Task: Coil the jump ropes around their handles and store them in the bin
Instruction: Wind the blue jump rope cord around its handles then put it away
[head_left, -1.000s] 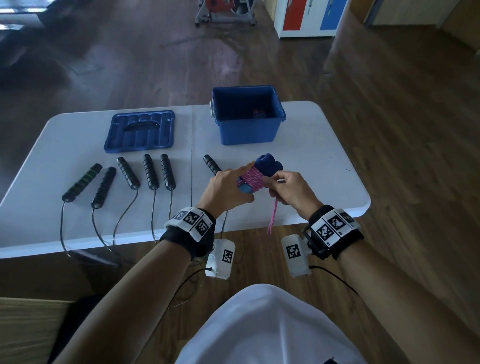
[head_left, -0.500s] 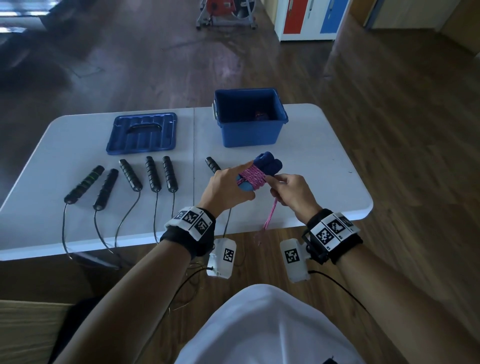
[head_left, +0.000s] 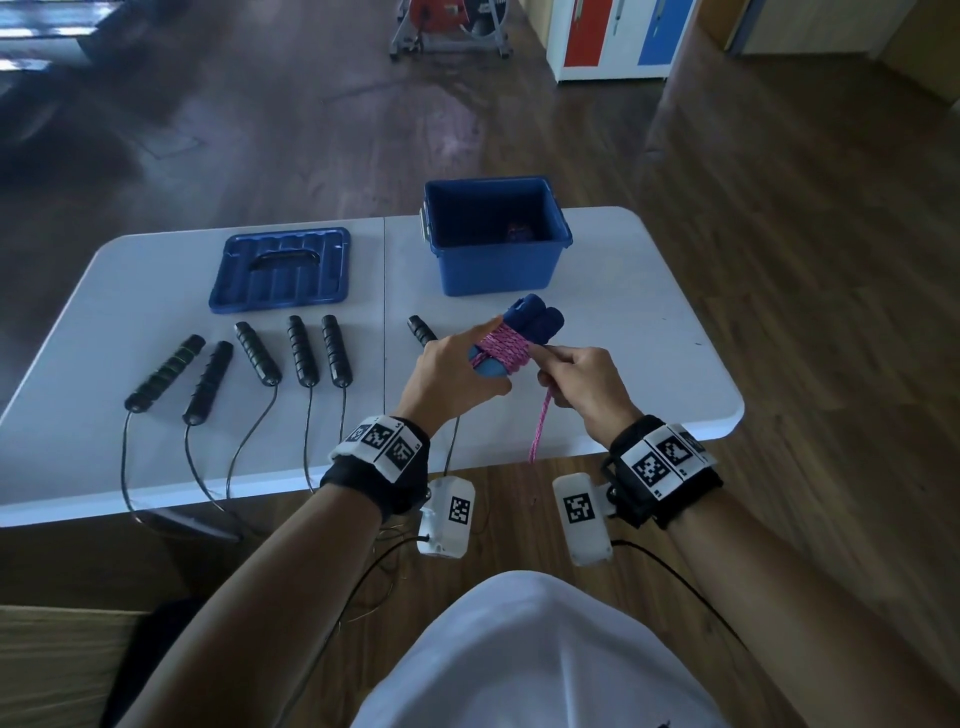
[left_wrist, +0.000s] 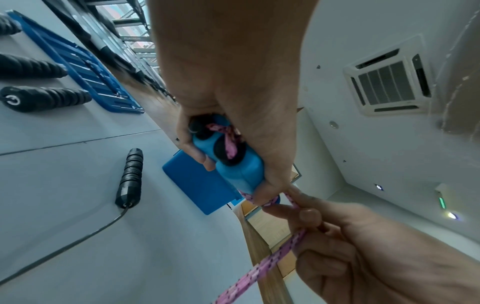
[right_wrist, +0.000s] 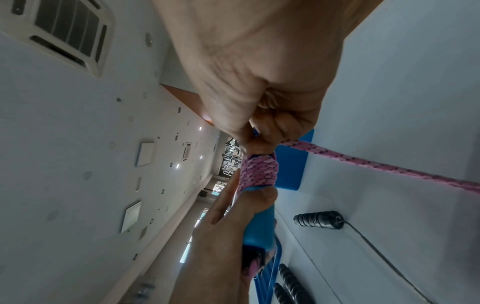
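1. A white folding table (head_left: 597, 291) stands on a dark wooden floor (head_left: 779, 234); a red-and-blue cabinet (head_left: 618, 36) sits at the far side of the room, and the wrist views show a ceiling air vent (left_wrist: 387, 82).
2. The blue bin (head_left: 496, 260) stands near the table's far edge, its blue lid (head_left: 280, 270) lying flat to the left.
3. Six black handles (head_left: 301, 351) lie in a row toward the near edge — their thin black cords (head_left: 249, 441) hang over it.
4. The left hand (head_left: 452, 376) grips the paired blue handles (head_left: 530, 325) above the near edge, fingers curled round them, index finger laid along the pink coils (head_left: 504, 343).
5. The right hand (head_left: 582, 387) pinches the loose pink rope end (head_left: 540, 426), which dangles below.
6. Something small and dark lies inside the bin — too dim to identify.
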